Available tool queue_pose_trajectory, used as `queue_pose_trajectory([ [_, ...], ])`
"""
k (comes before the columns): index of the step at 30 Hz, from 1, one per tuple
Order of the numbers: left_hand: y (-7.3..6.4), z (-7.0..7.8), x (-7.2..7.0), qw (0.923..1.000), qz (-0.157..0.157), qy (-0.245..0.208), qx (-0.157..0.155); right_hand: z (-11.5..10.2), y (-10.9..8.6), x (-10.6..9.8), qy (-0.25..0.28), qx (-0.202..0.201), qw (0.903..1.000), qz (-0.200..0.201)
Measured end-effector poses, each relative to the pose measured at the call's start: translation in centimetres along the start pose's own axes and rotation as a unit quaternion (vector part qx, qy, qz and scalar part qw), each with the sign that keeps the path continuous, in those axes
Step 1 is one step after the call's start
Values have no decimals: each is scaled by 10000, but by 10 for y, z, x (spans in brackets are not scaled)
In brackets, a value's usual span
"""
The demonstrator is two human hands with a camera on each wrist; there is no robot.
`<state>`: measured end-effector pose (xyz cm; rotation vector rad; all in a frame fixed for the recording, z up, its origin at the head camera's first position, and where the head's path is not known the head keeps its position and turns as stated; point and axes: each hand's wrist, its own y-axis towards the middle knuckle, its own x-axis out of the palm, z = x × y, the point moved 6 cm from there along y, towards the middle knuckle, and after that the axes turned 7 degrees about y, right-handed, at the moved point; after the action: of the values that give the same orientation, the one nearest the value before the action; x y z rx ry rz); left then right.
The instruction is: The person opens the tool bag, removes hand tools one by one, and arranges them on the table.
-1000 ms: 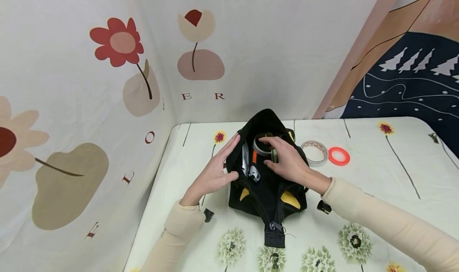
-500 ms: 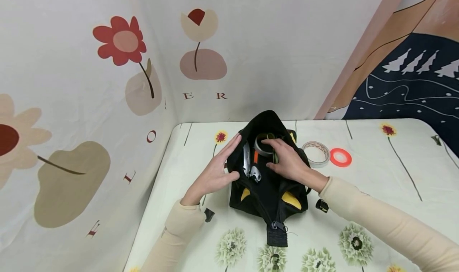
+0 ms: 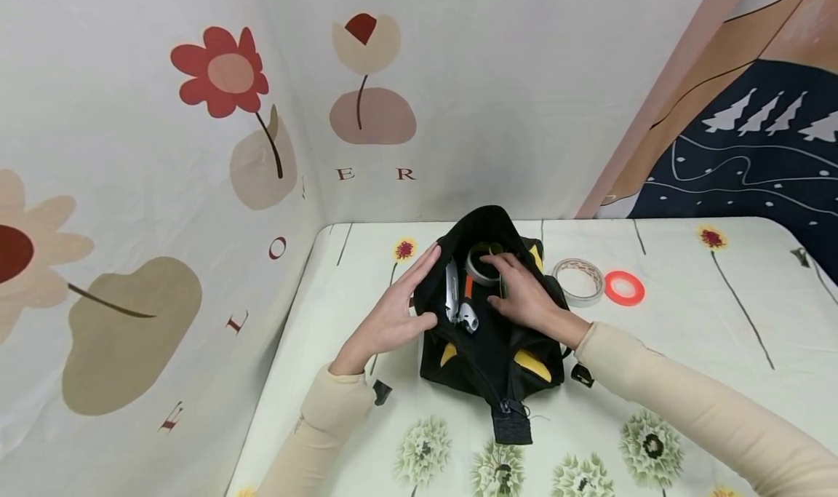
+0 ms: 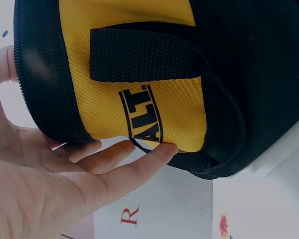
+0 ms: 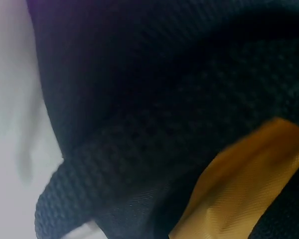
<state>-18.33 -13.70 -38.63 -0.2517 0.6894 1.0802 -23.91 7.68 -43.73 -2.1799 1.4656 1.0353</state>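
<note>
1. The black bag (image 3: 491, 366) sits on the table (image 3: 668, 322), its zip undone and its mouth spread wide, so that part looks done.
2. The left hand (image 3: 397, 313) rests along the bag's side, fingers nearly straight and thumb spread well away from them. It touches the cloth, apparently steadying it, without gripping anything.
3. The right hand (image 3: 524, 293) reaches into the bag with thumb and forefinger apart. The other fingers are hidden, so I cannot tell whether it has hold of anything; the right wrist view shows mostly blurred cloth.
4. Inside the bag lie a grey ring (image 3: 483, 279), a silver tool (image 3: 452, 289) and a tool with an orange part (image 3: 468, 315).
5. Outside, just beside the bag, a grey tape roll (image 3: 579, 298) and a red tape ring (image 3: 610, 287) lie flat, near each other.
6. The work inside seems unfinished, and the bag is not zipped up.
</note>
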Motion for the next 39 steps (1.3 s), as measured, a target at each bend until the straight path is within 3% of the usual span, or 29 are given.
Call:
queue_pose_trajectory([
  [7,1,1,0,10000,-2,-29,47,4,0,2,79,146,9999,-6],
  [15,0,-1,1,10000,-7,-2,2,4,-2,-2,258,5,9994,231],
  [24,0,-2,2,10000,-13,17,-14,2,-4,-6,121,170,9992,333],
  [31,0,-1,2,10000,-33,32,-30,-2,-7,-8,48,54,9991,415],
  [39,0,-2,3,9997,-81,-150,-169,-2,-8,-10,258,99,9993,234],
])
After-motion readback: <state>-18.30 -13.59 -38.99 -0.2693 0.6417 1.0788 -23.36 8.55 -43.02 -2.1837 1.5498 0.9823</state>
